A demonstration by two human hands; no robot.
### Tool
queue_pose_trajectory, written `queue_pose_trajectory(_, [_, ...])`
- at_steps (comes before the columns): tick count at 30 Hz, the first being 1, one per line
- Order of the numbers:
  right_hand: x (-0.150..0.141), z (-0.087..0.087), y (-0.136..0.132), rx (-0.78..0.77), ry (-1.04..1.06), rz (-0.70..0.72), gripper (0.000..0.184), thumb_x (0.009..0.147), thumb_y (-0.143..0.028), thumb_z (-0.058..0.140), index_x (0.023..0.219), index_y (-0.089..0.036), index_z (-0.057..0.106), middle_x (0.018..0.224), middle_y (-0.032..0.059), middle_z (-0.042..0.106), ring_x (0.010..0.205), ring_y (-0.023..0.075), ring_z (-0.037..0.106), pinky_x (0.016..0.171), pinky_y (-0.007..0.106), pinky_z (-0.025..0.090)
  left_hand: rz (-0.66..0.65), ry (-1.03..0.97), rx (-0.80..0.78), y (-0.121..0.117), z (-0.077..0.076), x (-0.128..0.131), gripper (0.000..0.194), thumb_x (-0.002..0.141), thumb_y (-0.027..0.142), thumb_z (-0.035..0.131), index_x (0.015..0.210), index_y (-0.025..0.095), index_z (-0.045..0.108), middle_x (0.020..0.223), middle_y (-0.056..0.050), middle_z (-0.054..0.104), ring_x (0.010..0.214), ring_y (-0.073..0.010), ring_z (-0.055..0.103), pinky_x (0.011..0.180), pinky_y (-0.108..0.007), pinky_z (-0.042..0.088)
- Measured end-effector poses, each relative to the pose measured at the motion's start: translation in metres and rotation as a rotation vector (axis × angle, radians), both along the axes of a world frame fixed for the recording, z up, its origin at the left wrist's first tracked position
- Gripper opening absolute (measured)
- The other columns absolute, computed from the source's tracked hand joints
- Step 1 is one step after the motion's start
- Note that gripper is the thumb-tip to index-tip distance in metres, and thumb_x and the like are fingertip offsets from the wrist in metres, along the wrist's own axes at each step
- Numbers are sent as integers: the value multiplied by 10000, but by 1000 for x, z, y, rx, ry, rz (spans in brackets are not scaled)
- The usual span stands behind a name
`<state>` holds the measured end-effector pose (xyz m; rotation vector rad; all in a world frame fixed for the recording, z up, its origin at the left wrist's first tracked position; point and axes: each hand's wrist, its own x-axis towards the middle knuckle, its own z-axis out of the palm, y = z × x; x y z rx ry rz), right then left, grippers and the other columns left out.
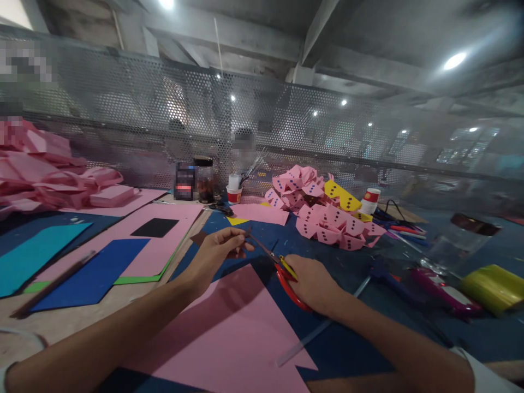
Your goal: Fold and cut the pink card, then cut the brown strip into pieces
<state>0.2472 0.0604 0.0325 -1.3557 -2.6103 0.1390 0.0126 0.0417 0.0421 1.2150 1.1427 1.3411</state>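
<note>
One worktable, topped in part by a dark blue mat (347, 341); a perforated metal screen (143, 136) stands behind it, beneath a grey beamed ceiling (245, 41) with bright lamps. From where I stand, a loose pink heap (33, 169) fills the far left; dotted pink strips (327, 221) are piled beyond the hands. A pale stick (301, 346) overlies the right edge of the pink sheet (229, 327) and passes beneath the right forearm, which hides part of it.

Counts: two paper cups (233, 196), two jars (206, 185), one black piece (155, 227), one blue sheet (96, 275), one turquoise sheet (41, 256), one pair of scissors (282, 274).

Scissors: above the far end of the pink sheet, points toward the left hand (219, 248). Right hand (314, 284): fingers clamped on the red and yellow handles. Left: thumb and forefinger close at the blade tips; cannot tell whether anything is pinched.
</note>
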Motion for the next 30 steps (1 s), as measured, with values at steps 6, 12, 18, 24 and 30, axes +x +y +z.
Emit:
queue_pose_trajectory(6, [0, 0, 1, -10, -29, -3, 191, 920, -368, 459, 901, -202, 551, 875, 30, 666, 749, 168, 601, 582, 264, 238, -1, 10, 7, 0, 0, 0, 278, 815, 388, 652, 956, 153, 609, 835, -81, 726, 691, -149, 581, 706, -294, 449])
queue_pose_trajectory(12, [0, 0, 1, 1, -15, 10, 204, 920, -376, 450, 887, -202, 551, 865, 29, 670, 745, 170, 604, 584, 265, 244, -7, 5, 9, 1, -1, -1, 272, 817, 392, 653, 945, 156, 608, 830, -78, 725, 704, -152, 589, 714, -292, 452])
queue_pose_trajectory(18, [0, 1, -1, -30, -11, -7, 168, 891, -335, 478, 860, -195, 565, 854, 35, 682, 743, 171, 612, 583, 270, 245, -14, 15, 10, 1, -2, -2, 256, 833, 391, 642, 945, 161, 615, 837, -73, 725, 733, -156, 602, 710, -274, 446])
queue_pose_trajectory(24, [0, 1, 0, -25, -18, -12, 161, 881, -321, 485, 852, -193, 579, 850, 40, 694, 737, 171, 615, 586, 275, 238, -22, 23, 14, 2, -2, -2, 262, 835, 399, 642, 941, 160, 632, 827, -66, 721, 706, -140, 581, 711, -268, 451])
queue_pose_trajectory(30, [-1, 2, -1, -53, -39, -28, 165, 880, -328, 492, 859, -193, 585, 866, 47, 700, 760, 179, 624, 600, 273, 250, -24, 18, 11, 2, -2, -1, 255, 827, 397, 649, 911, 157, 626, 823, -71, 719, 696, -138, 571, 709, -270, 456])
